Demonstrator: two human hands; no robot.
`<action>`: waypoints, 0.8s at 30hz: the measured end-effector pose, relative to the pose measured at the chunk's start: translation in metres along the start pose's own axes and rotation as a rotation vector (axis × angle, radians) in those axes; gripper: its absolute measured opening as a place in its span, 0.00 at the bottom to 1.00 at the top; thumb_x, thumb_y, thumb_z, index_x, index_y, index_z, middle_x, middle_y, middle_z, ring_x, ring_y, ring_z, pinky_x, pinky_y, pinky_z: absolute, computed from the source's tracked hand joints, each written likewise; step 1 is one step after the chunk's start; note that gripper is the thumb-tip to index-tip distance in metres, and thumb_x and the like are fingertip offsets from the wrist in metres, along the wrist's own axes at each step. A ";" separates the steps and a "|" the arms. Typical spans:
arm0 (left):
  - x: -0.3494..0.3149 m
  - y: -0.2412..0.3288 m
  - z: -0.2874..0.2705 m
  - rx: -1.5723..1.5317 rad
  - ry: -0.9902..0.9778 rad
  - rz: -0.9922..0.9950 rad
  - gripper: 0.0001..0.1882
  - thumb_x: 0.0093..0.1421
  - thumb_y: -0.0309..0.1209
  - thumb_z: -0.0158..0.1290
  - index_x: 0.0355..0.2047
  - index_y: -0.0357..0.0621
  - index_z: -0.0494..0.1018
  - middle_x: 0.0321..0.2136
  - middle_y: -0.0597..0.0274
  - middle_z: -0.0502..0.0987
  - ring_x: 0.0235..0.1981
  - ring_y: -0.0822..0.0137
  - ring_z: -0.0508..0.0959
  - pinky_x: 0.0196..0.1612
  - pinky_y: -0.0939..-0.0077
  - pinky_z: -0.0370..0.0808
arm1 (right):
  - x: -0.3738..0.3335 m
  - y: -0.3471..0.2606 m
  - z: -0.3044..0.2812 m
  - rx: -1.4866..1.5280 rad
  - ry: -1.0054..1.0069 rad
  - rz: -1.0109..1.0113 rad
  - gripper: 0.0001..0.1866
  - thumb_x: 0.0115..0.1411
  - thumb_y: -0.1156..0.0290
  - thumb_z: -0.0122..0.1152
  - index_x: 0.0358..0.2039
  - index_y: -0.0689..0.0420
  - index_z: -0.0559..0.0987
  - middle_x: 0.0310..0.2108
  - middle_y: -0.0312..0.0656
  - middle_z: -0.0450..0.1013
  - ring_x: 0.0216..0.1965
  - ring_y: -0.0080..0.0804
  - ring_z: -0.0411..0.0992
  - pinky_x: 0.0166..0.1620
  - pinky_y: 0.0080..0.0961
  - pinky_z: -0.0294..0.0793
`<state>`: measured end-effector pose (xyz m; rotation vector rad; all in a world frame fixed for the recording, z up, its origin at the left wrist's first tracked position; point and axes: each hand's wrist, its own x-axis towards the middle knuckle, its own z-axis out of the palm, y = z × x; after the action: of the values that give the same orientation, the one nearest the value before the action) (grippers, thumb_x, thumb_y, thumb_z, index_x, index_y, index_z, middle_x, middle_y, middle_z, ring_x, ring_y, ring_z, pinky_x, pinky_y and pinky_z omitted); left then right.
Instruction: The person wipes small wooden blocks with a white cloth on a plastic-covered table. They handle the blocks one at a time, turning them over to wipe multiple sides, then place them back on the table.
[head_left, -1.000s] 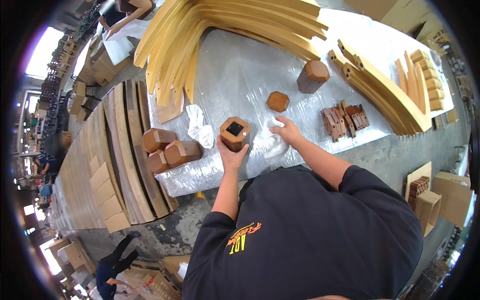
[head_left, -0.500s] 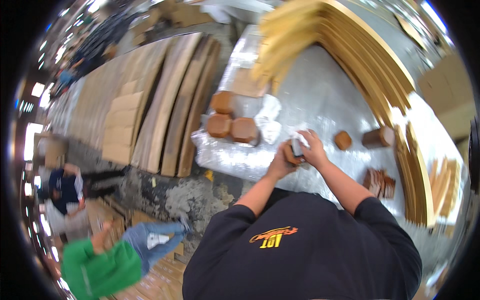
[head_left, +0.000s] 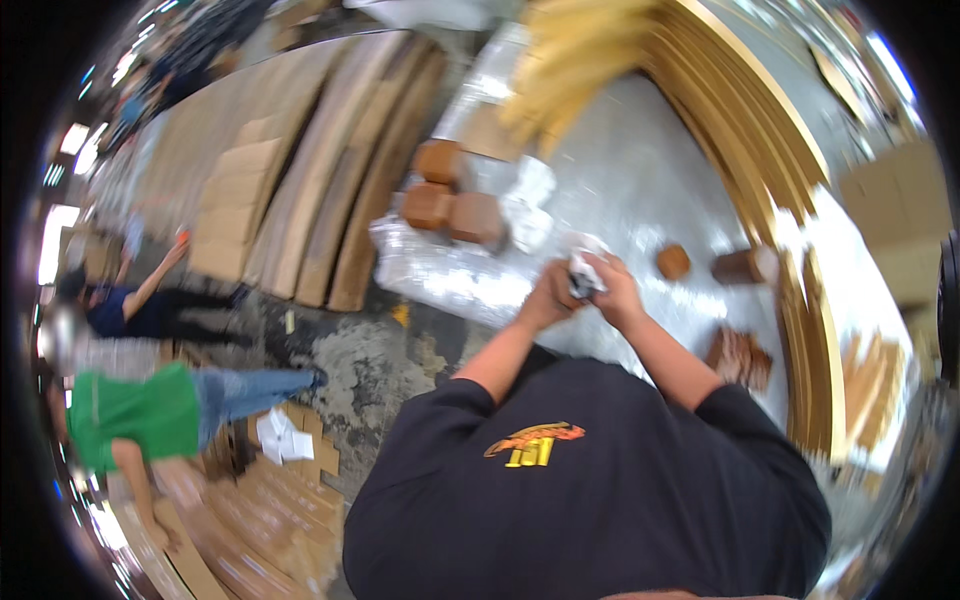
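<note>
My left hand (head_left: pixel 546 300) is closed round a small brown wooden block, mostly hidden by the fingers. Against it my right hand (head_left: pixel 616 290) presses a bunched white cloth (head_left: pixel 584 245); a dark patch shows between the hands, too blurred to name. Both hands are over the near part of a plastic-covered table (head_left: pixel 620 170). Beyond them to the left, crumpled white cloths (head_left: pixel 530 205) lie beside three brown wooden blocks (head_left: pixel 476 218) grouped together. To the right are a single brown block (head_left: pixel 673 262) and a longer brown block (head_left: pixel 738 267) on its side.
Reddish-brown wooden pieces (head_left: pixel 740 358) are stacked near my right arm. Long yellowish boards (head_left: pixel 815 370) line the table's right and far sides. Left of the table stand long wooden planks (head_left: pixel 345 200). A person in green (head_left: pixel 135 415) bends over cardboard at lower left; another person (head_left: pixel 125 312) is behind.
My hands stay together on the block, with the cloth shifted and turned between them. The view has swung slightly. The person in green has bent lower, and the other person has an arm raised.
</note>
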<state>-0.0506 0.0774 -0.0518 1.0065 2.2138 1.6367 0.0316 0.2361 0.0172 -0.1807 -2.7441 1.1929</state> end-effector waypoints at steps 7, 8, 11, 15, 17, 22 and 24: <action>-0.023 0.005 0.013 -0.155 -0.062 -0.329 0.64 0.46 0.30 0.80 0.74 0.43 0.47 0.63 0.53 0.71 0.65 0.60 0.74 0.65 0.65 0.75 | -0.081 0.014 -0.037 0.064 -0.042 0.049 0.31 0.54 0.82 0.67 0.61 0.51 0.80 0.59 0.52 0.77 0.58 0.57 0.76 0.59 0.43 0.77; -0.025 0.011 0.013 -0.150 -0.109 -0.377 0.67 0.46 0.28 0.80 0.76 0.44 0.43 0.65 0.49 0.70 0.67 0.56 0.73 0.67 0.61 0.73 | -0.082 0.017 -0.044 0.120 -0.018 0.162 0.29 0.55 0.81 0.67 0.60 0.53 0.80 0.57 0.52 0.78 0.55 0.55 0.77 0.56 0.41 0.78; -0.033 0.013 -0.008 -0.232 -0.260 -0.435 0.71 0.46 0.31 0.80 0.78 0.44 0.38 0.68 0.47 0.67 0.71 0.53 0.68 0.72 0.56 0.67 | -0.080 0.025 -0.046 0.323 0.203 0.343 0.17 0.64 0.75 0.65 0.54 0.59 0.80 0.49 0.50 0.81 0.45 0.39 0.81 0.47 0.35 0.80; -0.022 0.042 -0.056 -0.080 -0.588 -0.631 0.75 0.47 0.40 0.80 0.80 0.50 0.33 0.77 0.41 0.52 0.77 0.46 0.58 0.77 0.53 0.59 | -0.088 0.055 -0.054 0.746 0.330 0.674 0.20 0.67 0.69 0.64 0.58 0.56 0.74 0.48 0.46 0.79 0.47 0.33 0.79 0.49 0.34 0.79; -0.025 0.057 -0.062 0.233 -0.558 -0.361 0.73 0.45 0.38 0.80 0.81 0.54 0.39 0.78 0.39 0.50 0.77 0.41 0.57 0.77 0.52 0.59 | -0.089 0.049 -0.063 1.025 0.305 0.768 0.28 0.65 0.69 0.65 0.64 0.54 0.70 0.51 0.46 0.77 0.50 0.36 0.77 0.52 0.36 0.78; 0.015 0.095 -0.035 0.556 -0.679 -0.066 0.63 0.42 0.34 0.78 0.76 0.52 0.55 0.72 0.44 0.60 0.71 0.40 0.66 0.71 0.52 0.69 | -0.097 0.055 -0.083 1.359 0.214 0.670 0.39 0.58 0.78 0.67 0.70 0.55 0.62 0.57 0.45 0.72 0.57 0.38 0.73 0.59 0.39 0.75; 0.031 0.103 -0.021 0.548 -0.628 -0.101 0.57 0.41 0.34 0.77 0.71 0.51 0.61 0.65 0.47 0.67 0.65 0.43 0.72 0.65 0.52 0.74 | -0.091 0.061 -0.080 1.355 0.305 0.554 0.38 0.58 0.81 0.68 0.68 0.57 0.65 0.57 0.43 0.74 0.57 0.37 0.75 0.59 0.37 0.76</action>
<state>-0.0446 0.0964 0.0557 1.2783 2.2148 0.5358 0.1387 0.3198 0.0192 -0.8343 -1.1704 2.5285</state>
